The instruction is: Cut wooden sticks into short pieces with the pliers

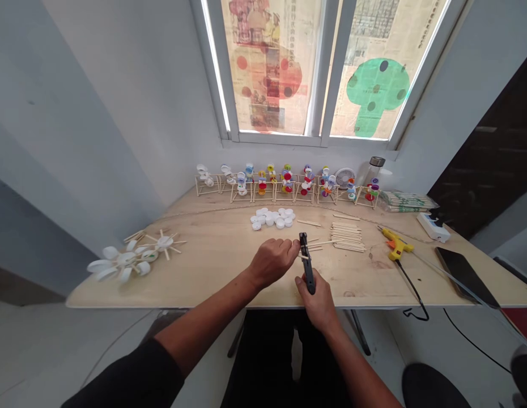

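My left hand [274, 259] is closed at the middle of the table, its fingertips pinching a thin wooden stick [325, 243] that passes across the tool's jaws toward the right. In my right hand [321, 301] are black hand pliers [307, 266], gripped by the handles with the head pointing away from me. The jaws lie at the stick, right beside my left fingertips; whether they bite into it I cannot make out. To the right lies a pile of similar sticks [347, 237]. White bottle caps [272, 218] are heaped just beyond my hands.
Stick frames with coloured cap wheels [287, 184] line the back. Cap-and-stick wheels [126, 262] lie left. On the right are a yellow glue gun [397, 245] with its cord, a phone [465, 275], a power strip [433, 226], bagged sticks [408, 201] and a bottle [374, 170].
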`<control>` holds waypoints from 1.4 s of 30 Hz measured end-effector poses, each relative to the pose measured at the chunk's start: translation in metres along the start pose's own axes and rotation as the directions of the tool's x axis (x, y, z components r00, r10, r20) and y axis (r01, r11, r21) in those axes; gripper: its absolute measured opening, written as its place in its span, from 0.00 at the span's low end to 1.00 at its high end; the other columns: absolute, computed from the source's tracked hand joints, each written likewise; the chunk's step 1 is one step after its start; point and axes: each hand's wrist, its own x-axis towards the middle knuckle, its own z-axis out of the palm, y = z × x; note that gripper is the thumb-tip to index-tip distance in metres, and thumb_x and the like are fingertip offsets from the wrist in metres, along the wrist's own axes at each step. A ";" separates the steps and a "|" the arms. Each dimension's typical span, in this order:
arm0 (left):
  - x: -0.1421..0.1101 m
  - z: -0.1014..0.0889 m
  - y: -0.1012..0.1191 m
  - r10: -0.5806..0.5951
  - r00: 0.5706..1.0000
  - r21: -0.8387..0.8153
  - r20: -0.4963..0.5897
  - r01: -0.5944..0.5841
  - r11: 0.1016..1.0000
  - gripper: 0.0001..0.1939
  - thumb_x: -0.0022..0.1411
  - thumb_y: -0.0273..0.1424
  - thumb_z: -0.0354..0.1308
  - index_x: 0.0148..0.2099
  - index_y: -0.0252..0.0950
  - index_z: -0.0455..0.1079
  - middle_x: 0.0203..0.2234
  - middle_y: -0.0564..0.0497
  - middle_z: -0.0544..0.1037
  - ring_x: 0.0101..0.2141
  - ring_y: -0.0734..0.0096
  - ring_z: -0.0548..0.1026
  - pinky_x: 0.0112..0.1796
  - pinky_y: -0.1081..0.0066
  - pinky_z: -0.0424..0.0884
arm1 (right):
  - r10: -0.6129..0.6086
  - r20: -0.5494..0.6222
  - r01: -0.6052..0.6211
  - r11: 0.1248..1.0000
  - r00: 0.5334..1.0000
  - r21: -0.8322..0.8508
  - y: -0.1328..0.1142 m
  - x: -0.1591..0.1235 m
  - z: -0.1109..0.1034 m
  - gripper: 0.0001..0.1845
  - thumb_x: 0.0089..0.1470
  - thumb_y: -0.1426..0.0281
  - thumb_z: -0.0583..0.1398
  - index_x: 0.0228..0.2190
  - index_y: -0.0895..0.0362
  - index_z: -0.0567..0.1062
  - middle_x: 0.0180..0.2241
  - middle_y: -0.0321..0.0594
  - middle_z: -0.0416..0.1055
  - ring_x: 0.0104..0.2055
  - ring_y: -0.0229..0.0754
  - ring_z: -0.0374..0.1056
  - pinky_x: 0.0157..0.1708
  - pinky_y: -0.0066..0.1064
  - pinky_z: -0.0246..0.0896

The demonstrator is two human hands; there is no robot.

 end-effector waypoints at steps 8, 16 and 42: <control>0.002 -0.001 -0.007 0.069 0.997 -0.028 0.030 -0.068 0.997 0.12 0.64 0.26 0.40 0.36 0.32 0.64 0.21 0.51 0.68 0.22 0.73 0.67 0.23 0.72 0.55 | 0.006 0.010 -0.006 1.000 1.000 0.002 -0.001 -0.002 -0.002 0.11 0.50 0.62 0.53 0.23 0.55 0.64 0.19 0.32 0.64 0.23 0.38 0.60 0.23 0.26 0.51; -0.003 -0.003 -0.002 0.030 0.999 0.006 -0.013 -0.030 1.000 0.10 0.63 0.25 0.41 0.35 0.32 0.63 0.20 0.52 0.68 0.20 0.72 0.66 0.21 0.71 0.55 | -0.015 0.016 0.016 0.999 1.000 -0.033 0.005 -0.001 0.001 0.12 0.50 0.61 0.53 0.22 0.55 0.63 0.17 0.31 0.61 0.22 0.38 0.58 0.23 0.26 0.50; -0.007 0.002 0.003 -0.051 0.993 -0.002 -0.107 0.051 0.999 0.08 0.62 0.25 0.43 0.34 0.32 0.63 0.20 0.52 0.67 0.21 0.71 0.65 0.22 0.69 0.53 | 0.004 0.014 -0.003 0.997 1.000 -0.082 0.000 -0.001 0.002 0.11 0.50 0.61 0.53 0.23 0.55 0.64 0.18 0.32 0.62 0.21 0.38 0.59 0.22 0.26 0.51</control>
